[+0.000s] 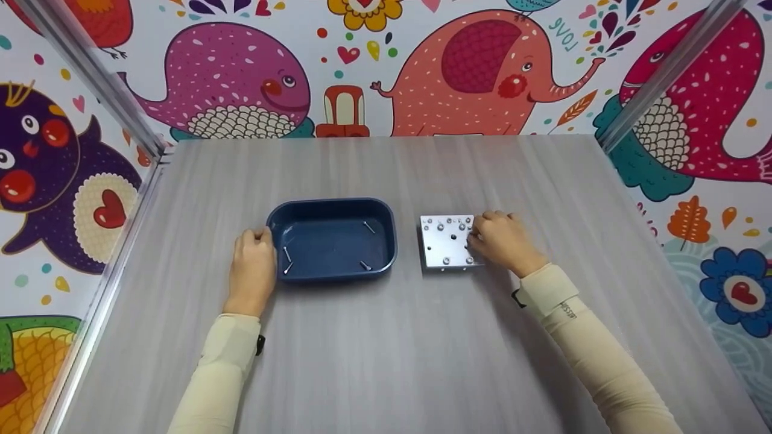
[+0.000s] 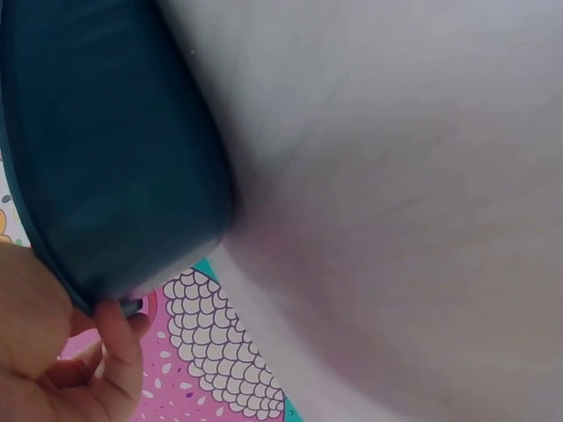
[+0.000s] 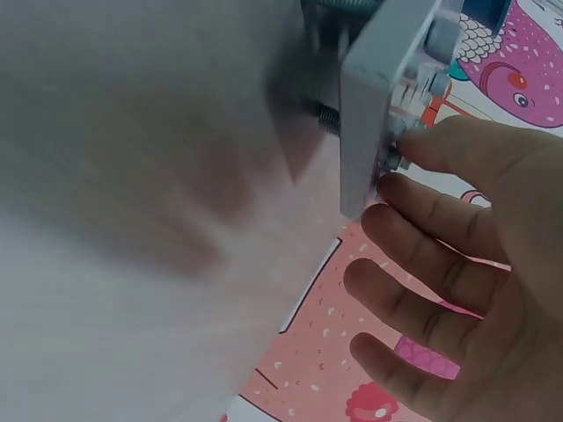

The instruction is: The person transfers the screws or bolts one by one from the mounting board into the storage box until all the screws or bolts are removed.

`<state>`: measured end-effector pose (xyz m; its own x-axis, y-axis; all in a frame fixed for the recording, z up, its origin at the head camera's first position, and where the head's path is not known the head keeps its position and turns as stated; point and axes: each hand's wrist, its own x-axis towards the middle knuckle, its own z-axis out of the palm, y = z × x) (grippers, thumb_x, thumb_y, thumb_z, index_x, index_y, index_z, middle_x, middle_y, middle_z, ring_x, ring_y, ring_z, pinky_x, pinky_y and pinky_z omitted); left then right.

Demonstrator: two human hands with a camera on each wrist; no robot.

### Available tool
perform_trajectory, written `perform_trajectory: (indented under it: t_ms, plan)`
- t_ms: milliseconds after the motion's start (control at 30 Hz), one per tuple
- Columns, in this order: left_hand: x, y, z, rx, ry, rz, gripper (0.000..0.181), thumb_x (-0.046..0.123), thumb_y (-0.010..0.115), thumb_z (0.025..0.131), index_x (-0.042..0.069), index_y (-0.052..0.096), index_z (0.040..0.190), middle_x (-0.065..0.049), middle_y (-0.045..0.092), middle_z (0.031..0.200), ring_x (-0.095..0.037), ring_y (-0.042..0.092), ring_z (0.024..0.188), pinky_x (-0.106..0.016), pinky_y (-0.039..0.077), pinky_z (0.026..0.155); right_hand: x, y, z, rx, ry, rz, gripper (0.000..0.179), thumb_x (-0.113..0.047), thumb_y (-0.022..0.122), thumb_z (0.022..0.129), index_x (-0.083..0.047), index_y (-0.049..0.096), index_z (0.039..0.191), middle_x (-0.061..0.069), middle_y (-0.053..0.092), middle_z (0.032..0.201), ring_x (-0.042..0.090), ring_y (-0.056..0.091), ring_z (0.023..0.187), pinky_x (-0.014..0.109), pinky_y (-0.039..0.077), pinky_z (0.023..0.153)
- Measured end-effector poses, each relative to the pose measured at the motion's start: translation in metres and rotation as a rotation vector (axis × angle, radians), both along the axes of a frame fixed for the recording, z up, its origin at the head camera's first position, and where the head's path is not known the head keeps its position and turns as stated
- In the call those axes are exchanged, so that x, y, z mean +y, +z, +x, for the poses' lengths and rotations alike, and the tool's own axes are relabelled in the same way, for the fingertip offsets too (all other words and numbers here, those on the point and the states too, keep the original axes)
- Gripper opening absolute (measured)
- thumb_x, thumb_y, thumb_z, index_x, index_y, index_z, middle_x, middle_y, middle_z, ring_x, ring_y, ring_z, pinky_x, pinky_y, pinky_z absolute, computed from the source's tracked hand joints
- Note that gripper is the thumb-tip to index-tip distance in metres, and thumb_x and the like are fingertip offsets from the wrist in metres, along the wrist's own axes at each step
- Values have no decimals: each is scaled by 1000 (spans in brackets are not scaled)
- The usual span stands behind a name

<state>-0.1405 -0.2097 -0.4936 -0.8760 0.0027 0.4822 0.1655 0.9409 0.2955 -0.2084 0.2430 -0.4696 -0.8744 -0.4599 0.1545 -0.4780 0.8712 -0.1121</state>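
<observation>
Two hands point(image 1: 251, 268) point(image 1: 505, 240) grip tray point(image 1: 325, 238) and bolt point(image 3: 393, 159); wall point(image 1: 377, 57) shows mirrored "LOVE" point(image 1: 563, 34).

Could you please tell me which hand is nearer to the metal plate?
Right. The right hand is at the right side of the metal plate, pinching a screw; the left hand, farther off, grips the left end of the blue tray.

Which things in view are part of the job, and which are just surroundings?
Job:
- blue tray, rim pinched by left grip
- loose screws in it
- metal plate
- dark screw on it, pinched by right grip

Surroundings:
- table
- printed wall
- metal posts
</observation>
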Motion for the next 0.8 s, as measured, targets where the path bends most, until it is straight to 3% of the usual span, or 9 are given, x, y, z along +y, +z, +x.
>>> perform_trajectory:
  t_ms: [167, 333, 800]
  plan:
    - [0, -1, 1, 10, -2, 10, 28, -7, 63, 90, -19, 63, 115, -31, 58, 101, -47, 57, 94, -51, 53, 86, -5, -3, 1, 64, 8, 16, 15, -14, 70, 84, -3, 63, 77, 10, 57, 73, 35, 58, 70, 52, 45, 65]
    - [0, 0, 2, 17, -7, 23, 28, -7, 62, 90, -19, 63, 115, -31, 58, 101, -47, 57, 94, -51, 52, 86, -5, -1, 1, 59, -2, 20, 14, -13, 68, 84, -1, 62, 79, 12, 58, 75, 36, 58, 72, 53, 46, 68]
    - [0, -1, -1, 34, 0, -5, 27, -9, 62, 89, -20, 63, 113, -31, 58, 98, -47, 58, 91, -50, 53, 83, -8, 35, -2, 90, 25, -9, 11, -12, 68, 85, -1, 69, 87, 11, 64, 83, 33, 61, 81, 55, 47, 77]
